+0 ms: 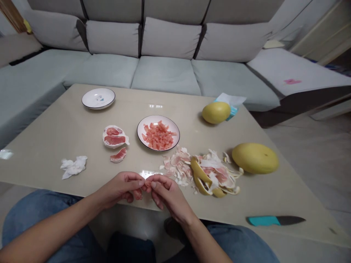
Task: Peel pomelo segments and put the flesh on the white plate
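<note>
We see the pomelo piece, pink, small and mostly hidden by fingers, at the near table edge | left hand and right hand both pinch it, fingertips closed on it, meeting | beyond: plate of pink flesh, peel pile, whole pomelo, teal-handled knife at right

beige table, two plates, pomelos, peel heap, knife
</note>
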Demonstrator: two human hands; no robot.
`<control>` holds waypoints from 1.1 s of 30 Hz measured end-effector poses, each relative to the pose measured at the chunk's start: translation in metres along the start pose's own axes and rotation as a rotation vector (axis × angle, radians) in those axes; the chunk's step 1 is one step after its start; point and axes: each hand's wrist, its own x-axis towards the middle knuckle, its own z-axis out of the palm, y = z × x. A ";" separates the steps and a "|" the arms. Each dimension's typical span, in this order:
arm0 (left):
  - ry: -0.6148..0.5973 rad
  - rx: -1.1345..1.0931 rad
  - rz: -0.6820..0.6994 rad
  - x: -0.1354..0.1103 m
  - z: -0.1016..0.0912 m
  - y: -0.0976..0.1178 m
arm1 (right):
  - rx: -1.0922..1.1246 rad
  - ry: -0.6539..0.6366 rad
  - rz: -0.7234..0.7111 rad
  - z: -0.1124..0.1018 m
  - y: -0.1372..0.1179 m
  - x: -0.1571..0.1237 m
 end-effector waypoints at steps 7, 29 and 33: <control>0.053 0.096 0.055 0.001 0.000 -0.003 | 0.054 -0.002 0.070 0.002 0.004 0.001; 0.187 -0.238 0.151 0.017 -0.016 -0.013 | -1.415 0.413 -0.536 -0.082 -0.095 0.114; 0.185 -0.209 0.153 0.016 -0.016 -0.012 | -1.412 0.433 -0.580 -0.081 -0.107 0.094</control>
